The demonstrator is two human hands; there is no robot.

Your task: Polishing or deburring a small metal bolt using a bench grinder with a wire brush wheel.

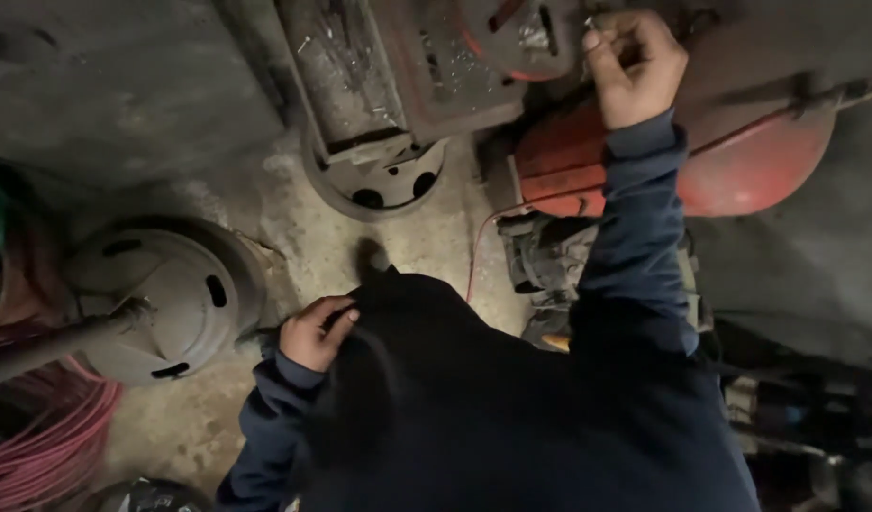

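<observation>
- Reaching up, the right hand (pixel 633 66) pinches a small pale object, too small to identify, above the rounded red metal tank (pixel 739 161).
- Left hand (pixel 315 332) curls closed on dark cloth (pixel 408 379).

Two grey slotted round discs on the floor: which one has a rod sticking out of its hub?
The larger disc at left, beside the left hand: a dark rod runs from its centre. The smaller disc under the metal frame has none visible.

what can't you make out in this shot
- Head view: whatever the right hand pinches is too small and dim to name.
- Left hand: its palm is hidden against the dark garment.
- Pink hose coil: cut off by the left edge.
</observation>
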